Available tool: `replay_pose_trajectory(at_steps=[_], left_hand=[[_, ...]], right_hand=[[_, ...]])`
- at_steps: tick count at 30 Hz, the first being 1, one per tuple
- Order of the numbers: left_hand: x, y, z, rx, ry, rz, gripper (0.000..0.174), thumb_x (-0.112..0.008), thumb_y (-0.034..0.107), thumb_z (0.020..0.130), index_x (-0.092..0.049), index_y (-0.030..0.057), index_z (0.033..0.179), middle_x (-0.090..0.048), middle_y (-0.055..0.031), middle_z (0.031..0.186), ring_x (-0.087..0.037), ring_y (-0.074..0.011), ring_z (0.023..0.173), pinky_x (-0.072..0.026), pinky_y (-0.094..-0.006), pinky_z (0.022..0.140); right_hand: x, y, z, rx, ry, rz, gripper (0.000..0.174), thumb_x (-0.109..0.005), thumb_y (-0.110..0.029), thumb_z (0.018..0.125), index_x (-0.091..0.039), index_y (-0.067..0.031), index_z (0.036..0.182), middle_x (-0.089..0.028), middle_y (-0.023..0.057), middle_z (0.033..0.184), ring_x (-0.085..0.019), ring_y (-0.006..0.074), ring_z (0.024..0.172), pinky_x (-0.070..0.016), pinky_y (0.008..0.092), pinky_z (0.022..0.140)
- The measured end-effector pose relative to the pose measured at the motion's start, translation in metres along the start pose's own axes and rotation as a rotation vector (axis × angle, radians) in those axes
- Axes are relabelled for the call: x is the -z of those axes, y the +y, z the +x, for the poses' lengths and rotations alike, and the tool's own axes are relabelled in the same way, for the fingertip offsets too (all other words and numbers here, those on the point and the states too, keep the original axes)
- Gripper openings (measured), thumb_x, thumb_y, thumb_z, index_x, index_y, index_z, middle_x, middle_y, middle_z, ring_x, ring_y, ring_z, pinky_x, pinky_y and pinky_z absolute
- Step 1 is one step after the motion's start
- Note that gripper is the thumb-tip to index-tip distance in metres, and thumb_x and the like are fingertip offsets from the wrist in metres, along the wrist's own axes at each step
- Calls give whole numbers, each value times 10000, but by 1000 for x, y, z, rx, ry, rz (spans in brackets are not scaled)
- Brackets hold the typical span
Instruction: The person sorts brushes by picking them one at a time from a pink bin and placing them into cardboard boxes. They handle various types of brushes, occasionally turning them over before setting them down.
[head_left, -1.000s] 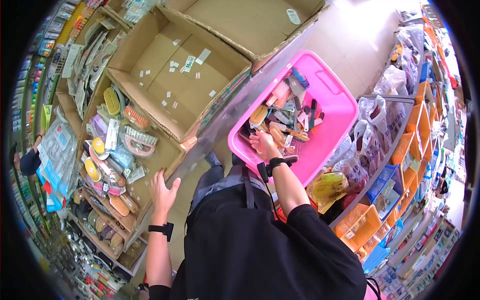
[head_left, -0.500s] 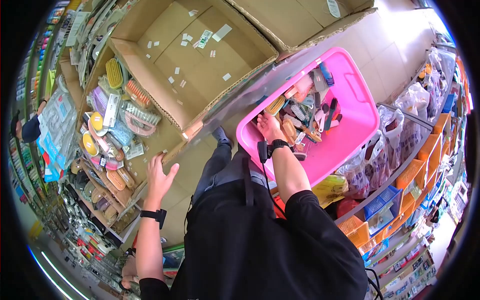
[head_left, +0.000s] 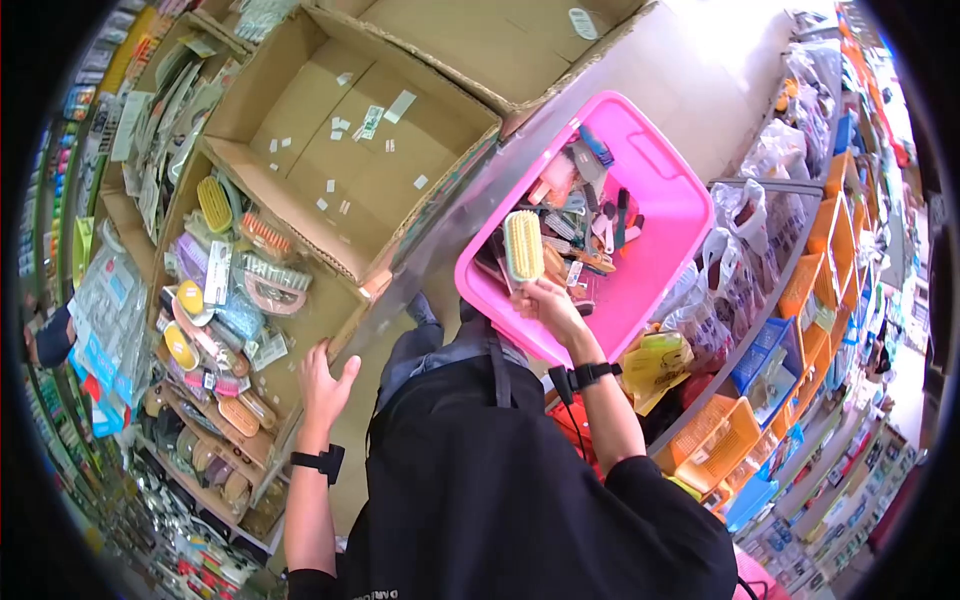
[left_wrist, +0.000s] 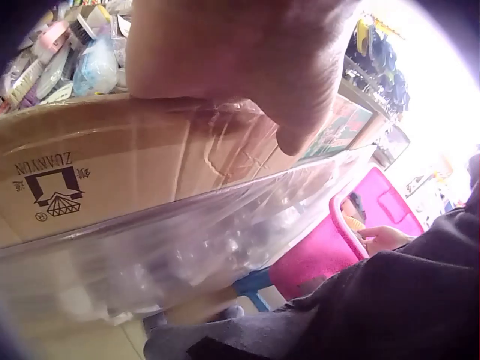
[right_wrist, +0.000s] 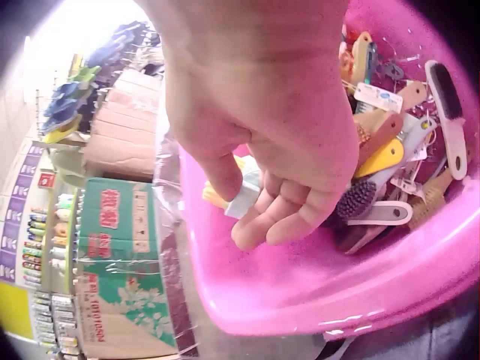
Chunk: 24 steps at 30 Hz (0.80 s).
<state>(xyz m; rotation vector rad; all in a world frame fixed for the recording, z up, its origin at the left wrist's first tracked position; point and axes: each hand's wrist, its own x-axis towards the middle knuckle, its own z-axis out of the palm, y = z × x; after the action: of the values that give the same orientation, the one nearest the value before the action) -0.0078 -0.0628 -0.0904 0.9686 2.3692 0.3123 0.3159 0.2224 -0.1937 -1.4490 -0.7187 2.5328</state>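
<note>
In my right hand (head_left: 548,305) I grip a scrub brush (head_left: 523,246) by one end, its yellow bristles facing up and a pale rim around them. It is held over the pink tub (head_left: 668,262), where many brushes (right_wrist: 381,208) lie in a heap on one side. The right wrist view shows thumb and fingers pinching the pale brush body, with most of the brush hidden behind the hand. My left hand (head_left: 325,388) rests at the edge of a cardboard box (head_left: 318,308) with fingers extended and thumb spread, holding nothing.
Packaged brushes (head_left: 275,282) crowd the box at left. Beyond stands a cardboard carton (head_left: 350,190) with paper scraps inside. A shelf at right bears orange baskets (head_left: 712,442) and bagged goods (head_left: 745,215). A blue stool leg (left_wrist: 255,285) shows below the tub.
My right hand was down among the brushes in the tub; now it has risen toward me with the yellow-bristled scrub brush. My left hand stays at the box edge.
</note>
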Motion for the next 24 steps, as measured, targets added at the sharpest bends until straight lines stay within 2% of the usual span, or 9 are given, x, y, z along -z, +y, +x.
replay_pose_trajectory(at_steps=[4, 7, 10, 12, 13, 16, 17, 20, 24], left_hand=[[-2, -14, 0, 60, -21, -419, 675, -649, 456, 918, -475, -20, 1363, -525, -176, 1362, -462, -312, 1291, -339, -424, 1083], [30, 18, 1, 8, -46, -664, 640, -642, 426, 941, -469, -14, 1374, -517, -148, 1385, -441, -257, 1321, -332, -398, 1098], [60, 42, -10, -34, -342, -1096, 611, -644, 396, 951, -468, -7, 1375, -536, -131, 1352, -488, -225, 1267, -363, -377, 1078], [68, 48, -22, -52, -431, -1167, 592, -637, 388, 959, -470, -7, 1366, -552, -117, 1320, -518, -205, 1228, -388, -358, 1056], [70, 47, -25, -60, -477, -1198, 582, -634, 384, 963, -471, -7, 1362, -561, -110, 1304, -532, -195, 1208, -401, -348, 1045], [58, 14, -39, 124, -330, -1115, 579, -640, 384, 958, -473, -13, 1345, -579, -96, 1268, -560, -179, 1163, -427, -337, 1021], [55, 12, -41, 204, -269, -1234, 519, -643, 326, 958, -484, -7, 1324, -593, -89, 1233, -578, -177, 1129, -446, -342, 1002], [69, 27, -39, 225, -104, -1389, 469, -635, 247, 950, -487, -4, 1317, -598, -81, 1202, -594, -173, 1088, -464, -336, 981], [80, -18, -28, 261, 110, -1336, 418, -612, 205, 949, -495, 30, 1311, -600, -56, 1182, -601, -173, 1044, -488, -345, 931]], right_hand=[[-60, -19, -62, 117, -248, -272, 257, -583, -218, 987, -602, -25, 1155, -692, 62, 991, -643, 106, 856, -520, 258, 788], [-126, -23, -88, 129, -420, -357, 272, -578, -239, 1004, -607, 0, 1132, -701, 92, 962, -656, 131, 887, -525, 279, 816], [-181, -5, -86, 66, -551, -394, 273, -590, -262, 1000, -605, -25, 1135, -703, 87, 961, -660, 131, 875, -522, 270, 814], [-208, 15, -77, 94, -618, -432, 268, -571, -261, 1009, -599, -23, 1129, -705, 80, 961, -667, 139, 870, -529, 279, 808], [-221, 14, -79, 206, -604, -621, 265, -572, -251, 1003, -589, -5, 1103, -708, 82, 937, -673, 147, 846, -540, 294, 794], [-242, 22, -75, 331, -606, -928, 257, -600, -241, 961, -589, 9, 1023, -708, 118, 892, -696, 218, 820, -537, 330, 765], [-246, 23, -75, 344, -634, -955, 268, -595, -252, 960, -594, 8, 1029, -708, 125, 898, -695, 239, 831, -534, 342, 768], [-252, 19, -78, 373, -705, -1026, 301, -582, -282, 958, -607, 1, 1055, -707, 142, 922, -689, 291, 864, -526, 375, 780], [-245, 20, -80, 332, -741, -1078, 332, -568, -300, 964, -611, -16, 1131, -707, 148, 973, -680, 301, 915, -520, 390, 813]])
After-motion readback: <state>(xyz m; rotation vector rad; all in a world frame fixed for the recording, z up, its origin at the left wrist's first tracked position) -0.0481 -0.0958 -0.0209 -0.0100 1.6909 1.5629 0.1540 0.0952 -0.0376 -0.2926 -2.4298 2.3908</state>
